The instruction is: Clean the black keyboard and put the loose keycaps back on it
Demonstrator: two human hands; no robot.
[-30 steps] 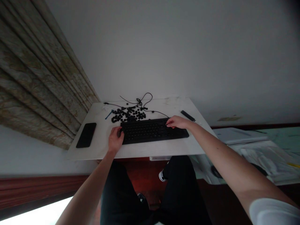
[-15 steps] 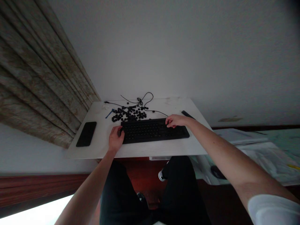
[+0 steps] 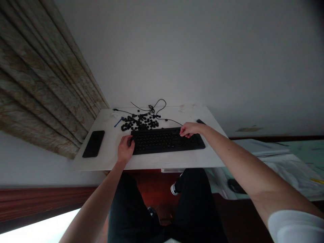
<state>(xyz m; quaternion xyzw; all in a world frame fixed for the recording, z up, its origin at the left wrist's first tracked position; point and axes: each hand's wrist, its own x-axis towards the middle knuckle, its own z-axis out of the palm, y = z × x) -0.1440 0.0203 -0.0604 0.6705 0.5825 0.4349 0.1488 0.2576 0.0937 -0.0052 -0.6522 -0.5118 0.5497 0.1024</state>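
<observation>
A black keyboard (image 3: 157, 142) lies on the white table, most of its keys bare of caps or too dark to tell apart. My left hand (image 3: 125, 148) grips its left end, thumb on the near side and fingers curled at the edge. Over the keyboard's right part, my right hand (image 3: 188, 129) is pinched, fingertips down at the keys. Whatever sits between those fingertips is too small to make out. Behind the keyboard spreads a pile of loose black keycaps (image 3: 144, 124). Left of the pile lies a small blue tool (image 3: 118, 122).
A black phone (image 3: 93, 144) lies at the table's left. A black cable (image 3: 152, 108) loops behind the keycaps. Past my right wrist is a dark strip-like object (image 3: 199, 121). To the right, a lower surface holds a black mouse (image 3: 235, 185) and plastic bags (image 3: 286, 168).
Both hands stay nearly in place, the right one still pinched at the keys. The whole view shifts very slightly.
</observation>
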